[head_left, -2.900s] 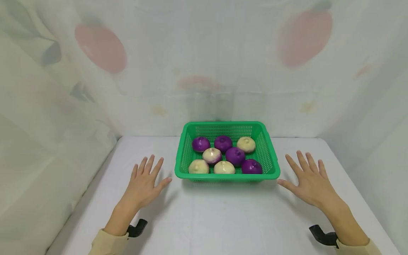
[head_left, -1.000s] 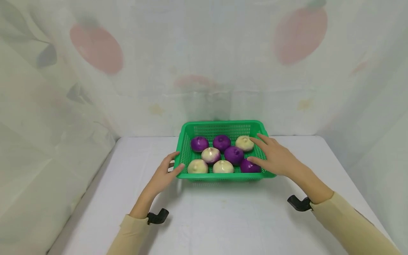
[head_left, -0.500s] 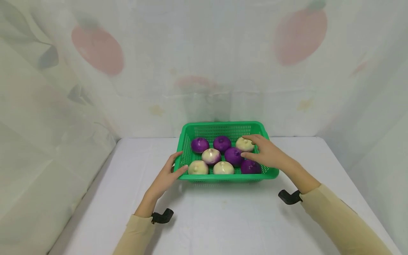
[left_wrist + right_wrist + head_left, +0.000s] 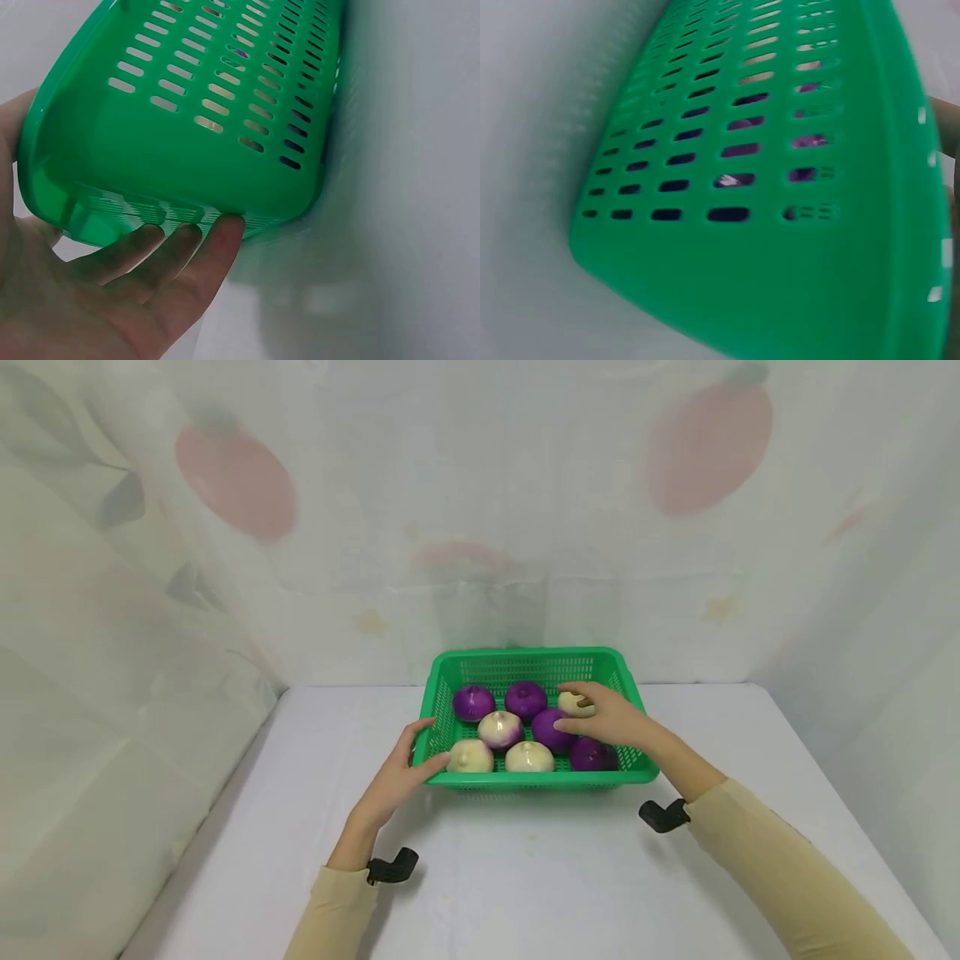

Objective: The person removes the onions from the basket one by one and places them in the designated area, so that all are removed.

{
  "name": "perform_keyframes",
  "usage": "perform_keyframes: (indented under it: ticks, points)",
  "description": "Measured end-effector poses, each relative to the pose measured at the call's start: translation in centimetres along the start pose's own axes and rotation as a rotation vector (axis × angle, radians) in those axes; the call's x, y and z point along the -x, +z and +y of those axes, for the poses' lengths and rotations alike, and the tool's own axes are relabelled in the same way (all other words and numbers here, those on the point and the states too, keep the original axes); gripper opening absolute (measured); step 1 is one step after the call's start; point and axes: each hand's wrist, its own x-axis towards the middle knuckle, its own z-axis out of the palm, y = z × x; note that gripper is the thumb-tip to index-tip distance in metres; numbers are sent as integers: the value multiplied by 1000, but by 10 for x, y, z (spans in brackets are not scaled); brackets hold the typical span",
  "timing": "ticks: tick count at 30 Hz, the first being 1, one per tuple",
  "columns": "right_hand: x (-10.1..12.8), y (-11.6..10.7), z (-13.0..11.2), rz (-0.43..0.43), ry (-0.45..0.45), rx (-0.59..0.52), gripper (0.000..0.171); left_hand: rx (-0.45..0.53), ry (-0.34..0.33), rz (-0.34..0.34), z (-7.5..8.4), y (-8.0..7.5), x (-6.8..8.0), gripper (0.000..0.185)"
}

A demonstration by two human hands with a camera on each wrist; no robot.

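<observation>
A green plastic basket (image 4: 495, 777) stands on the white-covered table, holding several purple and whitish onions. My left hand (image 4: 393, 777) grips its left end in the head view, thumb over the rim. The left wrist view shows fingertips (image 4: 226, 229) against the basket's outer wall. Over the right half of the basket reaches my right hand (image 4: 618, 720), its thumb and fingers apart. They hover around a pale onion (image 4: 573, 704) and a purple onion (image 4: 547, 735), both partly covered by the hand. Whether it touches either is unclear; the basket wall (image 4: 742, 270) blocks the right wrist view.
White cloth (image 4: 525, 877) covers the table in front of the basket. A pale curtain with printed fruit (image 4: 240, 485) hangs behind, and more sheeting (image 4: 90, 735) rises at the left. A black wrist mount (image 4: 393, 866) sticks out from each sleeve.
From spread beside the basket, both hands have come to it. The left took hold of its left end; the right went over the onions and has shifted further left over the last second.
</observation>
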Motion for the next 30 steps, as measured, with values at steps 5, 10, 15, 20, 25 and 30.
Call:
perform_keyframes:
  ticks: [5,10,15,20,25,30]
  points:
    - [-6,4,4,-23,7,-15,72,-7,6,5,2,-1,2,79]
    - [-10,6,6,-61,44,-16,71,-17,11,11,3,0,3,80]
    - [-13,9,10,-84,44,-34,69,-15,7,10,5,1,5,80]
    - [-17,11,15,-100,61,-52,70,-19,8,14,7,1,4,79]
    - [-19,14,18,-108,70,-43,71,-18,1,7,6,0,1,79]
    - [-21,17,19,-107,68,-59,69,-23,-3,13,4,-1,0,80]
